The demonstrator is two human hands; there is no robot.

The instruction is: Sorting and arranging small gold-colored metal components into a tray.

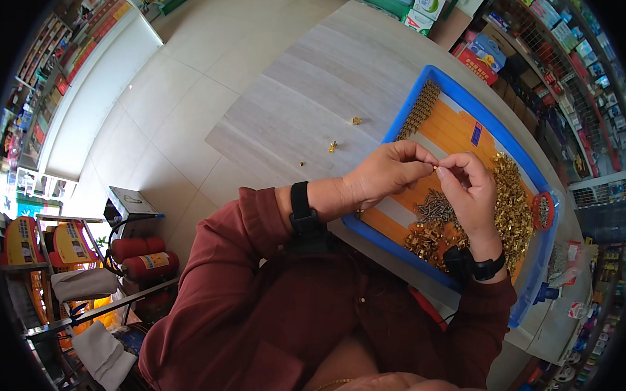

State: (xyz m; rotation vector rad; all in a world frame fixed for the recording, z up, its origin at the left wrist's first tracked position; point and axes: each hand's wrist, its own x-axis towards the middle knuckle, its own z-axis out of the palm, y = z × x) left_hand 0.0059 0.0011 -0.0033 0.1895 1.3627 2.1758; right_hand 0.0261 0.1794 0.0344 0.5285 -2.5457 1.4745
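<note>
Both hands' fingers (pixel 423 164) pinch one brass piece (pixel 435 168) above one blue tray (pixel 462 91); two pieces (pixel 332 147) lie outside.

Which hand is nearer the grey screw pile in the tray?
Right. The right hand hovers just right of the grey screw pile; the left hand is up-left, farther off.

Table: a pale wooden table (pixel 322 90) runs from the centre toward 1 o'clock.
Loose pieces: two small brass bits (pixel 333 146) lie on the bare wood, just at 11 o'clock from the centre.
Floor: light tiles (pixel 176 96) at 10 o'clock.
Shelves: racks with coloured packages (pixel 564 38) at 2 o'clock; another shelf (pixel 49 74) at 10 o'clock.
Boxes: cartons (pixel 427 2) at the table's far end, 12 o'clock.
Cylinders: two red ones (pixel 144 257), perhaps fire extinguishers, at 8 o'clock.
Cloths: white rags (pixel 103 351) at 7 o'clock.
</note>
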